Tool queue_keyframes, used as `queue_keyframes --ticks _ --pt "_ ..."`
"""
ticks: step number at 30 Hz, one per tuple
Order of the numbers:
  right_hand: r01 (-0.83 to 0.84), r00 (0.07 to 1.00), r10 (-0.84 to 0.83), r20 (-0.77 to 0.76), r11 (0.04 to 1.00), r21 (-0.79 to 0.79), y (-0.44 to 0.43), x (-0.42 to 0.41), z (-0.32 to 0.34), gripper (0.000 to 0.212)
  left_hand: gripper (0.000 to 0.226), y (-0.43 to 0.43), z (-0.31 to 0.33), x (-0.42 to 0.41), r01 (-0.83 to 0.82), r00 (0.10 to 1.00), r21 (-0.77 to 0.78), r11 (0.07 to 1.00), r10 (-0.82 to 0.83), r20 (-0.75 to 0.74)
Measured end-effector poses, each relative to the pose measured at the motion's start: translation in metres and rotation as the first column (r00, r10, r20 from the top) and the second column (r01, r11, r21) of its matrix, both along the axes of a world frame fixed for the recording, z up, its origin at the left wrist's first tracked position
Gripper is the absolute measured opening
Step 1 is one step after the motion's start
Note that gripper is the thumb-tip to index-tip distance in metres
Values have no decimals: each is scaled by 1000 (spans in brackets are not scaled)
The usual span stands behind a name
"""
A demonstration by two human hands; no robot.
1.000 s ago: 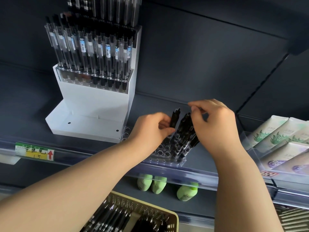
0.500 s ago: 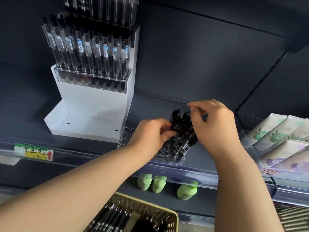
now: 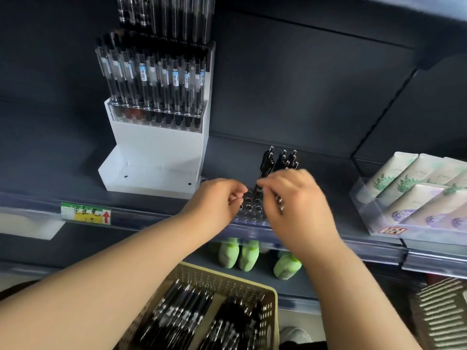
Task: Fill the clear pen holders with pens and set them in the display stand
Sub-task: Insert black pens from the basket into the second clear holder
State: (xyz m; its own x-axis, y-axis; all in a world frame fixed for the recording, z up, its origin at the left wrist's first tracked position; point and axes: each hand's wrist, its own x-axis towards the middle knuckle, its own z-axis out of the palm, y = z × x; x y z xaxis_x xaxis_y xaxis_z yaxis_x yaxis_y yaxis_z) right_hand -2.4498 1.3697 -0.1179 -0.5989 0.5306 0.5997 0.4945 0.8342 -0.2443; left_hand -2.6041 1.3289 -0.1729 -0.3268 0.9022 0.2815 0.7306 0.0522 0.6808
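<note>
My right hand [image 3: 295, 198] pinches black pen [image 3: 265, 165] tip-down over clear pen holder [image 3: 250, 209] at front edge of shelf [image 3: 328, 173], aiming for empty hole. Left hand [image 3: 217, 198] curled beside holder, likely steadying; actual grip, cannot tell.

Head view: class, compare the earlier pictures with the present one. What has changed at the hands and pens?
The black pens, earlier leaning, now stand nearly upright in the clear holder. The right hand has slid down from their tops and pinches one low. The left hand has let go and drawn back left. The white display stand and basket are unchanged.
</note>
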Motion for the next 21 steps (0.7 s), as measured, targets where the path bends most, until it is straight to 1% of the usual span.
queue_keyframes --ticks 3,5,7,9,11,12,14,16,18,21 --pt "-75 996 72 54 996 50 -29 -1 -19 20 21 -24 -1 -1 44 986 -90 995 -58 -155" --pt "-87 994 85 74 996 24 -45 1 -31 21 23 -41 -5 -3 47 983 -118 992 -67 -171" --pt "-83 989 90 120 995 -58 -61 3 -49 20 24 -59 -12 -5 18 988 -146 989 -41 -152" --pt "-62 957 115 267 978 -200 -77 4 -72 23 25 -75 -25 -4 1 985 -245 969 -43 -165" --pt "5 876 162 453 938 -346 -90 3 -99 29 28 -90 -40 -2 14 973 -413 911 -108 -206" --pt "62 828 173 534 918 -393 -95 3 -112 30 30 -98 -47 0 12 962 -491 871 -145 -233" --pt "185 739 181 649 872 -454 -103 2 -135 26 35 -110 -61 2 -9 941 -602 799 -197 -275" --pt "301 687 186 702 807 -508 -109 6 -157 26 39 -121 -74 3 -29 941 -681 732 -210 -266" --pt "390 640 203 741 745 -541 -114 12 -175 30 41 -128 -85 6 -60 930 -755 653 -238 -279" --pt "436 596 235 768 708 -555 -119 16 -193 36 39 -137 -103 14 -68 913 -825 561 -298 -278"
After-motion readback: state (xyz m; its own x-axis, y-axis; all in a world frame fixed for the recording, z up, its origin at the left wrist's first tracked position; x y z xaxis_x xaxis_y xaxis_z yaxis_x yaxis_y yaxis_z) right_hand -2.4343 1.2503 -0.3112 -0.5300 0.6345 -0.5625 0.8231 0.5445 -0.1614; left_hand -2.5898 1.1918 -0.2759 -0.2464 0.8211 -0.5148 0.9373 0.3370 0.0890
